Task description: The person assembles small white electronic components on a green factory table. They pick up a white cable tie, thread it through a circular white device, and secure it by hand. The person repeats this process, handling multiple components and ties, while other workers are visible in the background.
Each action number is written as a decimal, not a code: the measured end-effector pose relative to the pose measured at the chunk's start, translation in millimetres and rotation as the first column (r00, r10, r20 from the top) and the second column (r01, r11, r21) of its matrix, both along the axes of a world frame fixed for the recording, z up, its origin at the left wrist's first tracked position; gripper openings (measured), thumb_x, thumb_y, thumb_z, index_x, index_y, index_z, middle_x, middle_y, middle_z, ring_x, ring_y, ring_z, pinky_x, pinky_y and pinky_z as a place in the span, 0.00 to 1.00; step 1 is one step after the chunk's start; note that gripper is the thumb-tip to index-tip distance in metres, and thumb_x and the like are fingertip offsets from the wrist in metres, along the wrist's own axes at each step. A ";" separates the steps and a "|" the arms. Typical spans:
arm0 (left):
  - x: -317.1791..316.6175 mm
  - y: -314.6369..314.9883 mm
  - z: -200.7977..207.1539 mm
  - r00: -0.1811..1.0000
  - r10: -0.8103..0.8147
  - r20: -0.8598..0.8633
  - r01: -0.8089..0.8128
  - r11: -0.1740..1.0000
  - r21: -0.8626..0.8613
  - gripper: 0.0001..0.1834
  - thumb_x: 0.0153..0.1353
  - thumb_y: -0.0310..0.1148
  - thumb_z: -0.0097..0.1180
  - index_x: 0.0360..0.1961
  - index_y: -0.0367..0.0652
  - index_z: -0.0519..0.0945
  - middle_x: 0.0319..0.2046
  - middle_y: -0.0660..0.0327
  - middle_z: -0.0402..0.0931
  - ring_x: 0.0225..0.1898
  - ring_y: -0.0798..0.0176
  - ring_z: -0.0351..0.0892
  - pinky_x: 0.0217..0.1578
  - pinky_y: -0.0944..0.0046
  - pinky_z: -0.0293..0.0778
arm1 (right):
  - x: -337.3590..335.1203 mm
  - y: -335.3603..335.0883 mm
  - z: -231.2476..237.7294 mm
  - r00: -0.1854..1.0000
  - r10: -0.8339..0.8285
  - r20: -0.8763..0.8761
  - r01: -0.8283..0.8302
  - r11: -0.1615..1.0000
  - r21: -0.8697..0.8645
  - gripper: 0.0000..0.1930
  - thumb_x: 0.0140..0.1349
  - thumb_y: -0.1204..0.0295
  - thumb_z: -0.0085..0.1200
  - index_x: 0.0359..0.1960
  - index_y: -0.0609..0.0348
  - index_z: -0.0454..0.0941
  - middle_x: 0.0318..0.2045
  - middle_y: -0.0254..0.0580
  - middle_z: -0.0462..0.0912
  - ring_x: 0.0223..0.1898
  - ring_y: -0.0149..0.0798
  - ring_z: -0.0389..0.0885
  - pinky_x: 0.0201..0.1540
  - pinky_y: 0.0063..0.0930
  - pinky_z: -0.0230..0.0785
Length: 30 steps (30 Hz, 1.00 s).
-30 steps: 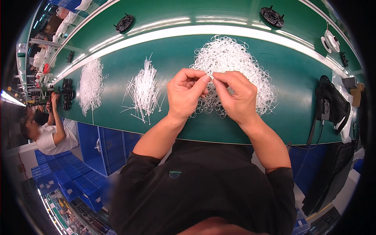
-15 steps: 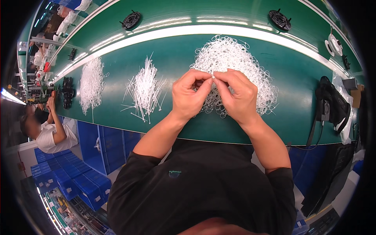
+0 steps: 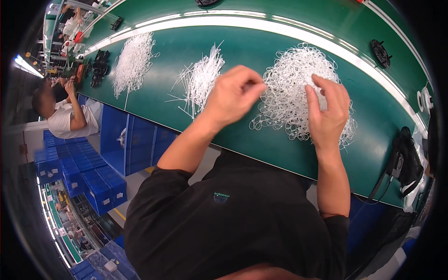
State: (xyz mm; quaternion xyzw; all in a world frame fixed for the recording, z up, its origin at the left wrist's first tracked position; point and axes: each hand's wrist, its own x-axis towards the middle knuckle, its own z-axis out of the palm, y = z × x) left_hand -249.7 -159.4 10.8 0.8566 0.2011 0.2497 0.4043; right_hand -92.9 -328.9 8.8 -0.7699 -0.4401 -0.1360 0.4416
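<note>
My left hand (image 3: 234, 95) hovers between two white piles, its thumb and forefinger pinched together. Whatever sits in that pinch is too small or blurred to make out. Over the right part of a big heap of looped white cable ties (image 3: 291, 105) is my right hand (image 3: 329, 112), with thumb and fingers apart and nothing visible in it. Just beyond the left wrist lies a smaller pile of straight white cable ties (image 3: 204, 79). A third white pile of thin ties (image 3: 134, 63) is farther left.
Everything lies on a green tabletop (image 3: 261, 144). A black mesh bag (image 3: 406, 161) rests at its right end, and black round parts (image 3: 381, 53) stand along the back ledge. At the left, a co-worker (image 3: 70, 116) sits near blue bins (image 3: 100, 184).
My hands, fingertips together before, have come apart; the right has opened and moved right over the heap. The view has turned, so the piles appear farther right and tilted.
</note>
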 end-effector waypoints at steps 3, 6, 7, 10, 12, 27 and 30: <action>-34.4 21.3 2.4 0.983 0.157 -0.100 -0.151 0.986 0.066 0.04 0.60 0.25 0.66 0.34 0.37 0.83 0.25 0.65 0.80 0.25 0.75 0.74 0.28 0.72 0.71 | 2.0 -1.7 -2.6 0.999 -0.009 -0.033 0.010 1.000 0.013 0.13 0.59 0.73 0.66 0.46 0.53 0.82 0.39 0.37 0.85 0.44 0.41 0.82 0.63 0.50 0.62; -48.8 33.4 2.3 0.922 0.275 -0.273 -0.257 0.961 0.101 0.06 0.57 0.27 0.65 0.33 0.36 0.83 0.30 0.56 0.81 0.28 0.61 0.81 0.33 0.62 0.77 | 1.6 -0.7 -2.8 0.999 0.009 -0.032 -0.008 1.000 0.021 0.12 0.59 0.73 0.65 0.46 0.53 0.82 0.38 0.36 0.85 0.44 0.42 0.82 0.63 0.50 0.62; -50.3 35.9 0.6 0.902 0.303 -0.307 -0.272 0.952 0.139 0.06 0.57 0.27 0.65 0.34 0.36 0.83 0.30 0.56 0.81 0.28 0.61 0.81 0.33 0.61 0.77 | 0.5 -0.4 -3.9 0.999 0.018 -0.031 -0.017 1.000 0.019 0.12 0.59 0.73 0.65 0.45 0.53 0.82 0.38 0.36 0.85 0.44 0.42 0.82 0.63 0.50 0.62; -41.8 38.4 -6.0 0.901 0.294 -0.318 -0.224 0.945 0.240 0.06 0.58 0.29 0.65 0.32 0.37 0.83 0.31 0.53 0.81 0.30 0.51 0.82 0.35 0.54 0.76 | 0.0 -0.3 -4.6 0.999 0.036 -0.029 -0.036 0.999 0.002 0.11 0.59 0.73 0.65 0.44 0.53 0.83 0.38 0.36 0.85 0.44 0.42 0.82 0.63 0.50 0.62; -33.4 40.0 -10.0 0.897 0.301 -0.324 -0.202 0.931 0.304 0.06 0.58 0.29 0.65 0.32 0.37 0.83 0.31 0.53 0.81 0.31 0.49 0.82 0.35 0.54 0.76 | 0.4 0.2 -6.3 0.999 0.043 -0.018 -0.043 0.999 -0.006 0.11 0.59 0.73 0.65 0.44 0.53 0.83 0.38 0.36 0.85 0.43 0.42 0.82 0.63 0.50 0.61; -15.8 43.0 -6.2 0.969 0.241 -0.057 -0.211 0.923 0.322 0.03 0.66 0.25 0.59 0.37 0.36 0.78 0.32 0.56 0.81 0.29 0.60 0.79 0.31 0.61 0.74 | -0.6 -0.4 -4.4 0.994 0.111 0.015 -0.112 0.993 0.042 0.10 0.58 0.75 0.65 0.42 0.54 0.83 0.37 0.37 0.84 0.42 0.43 0.81 0.61 0.49 0.64; -7.4 36.9 12.8 0.981 0.185 0.052 -0.181 0.981 -0.073 0.04 0.73 0.28 0.53 0.40 0.38 0.76 0.37 0.60 0.81 0.28 0.77 0.74 0.27 0.75 0.69 | -2.5 0.6 -2.4 0.983 0.184 0.004 -0.184 0.977 0.107 0.12 0.56 0.76 0.67 0.43 0.55 0.83 0.38 0.39 0.85 0.41 0.44 0.82 0.57 0.47 0.69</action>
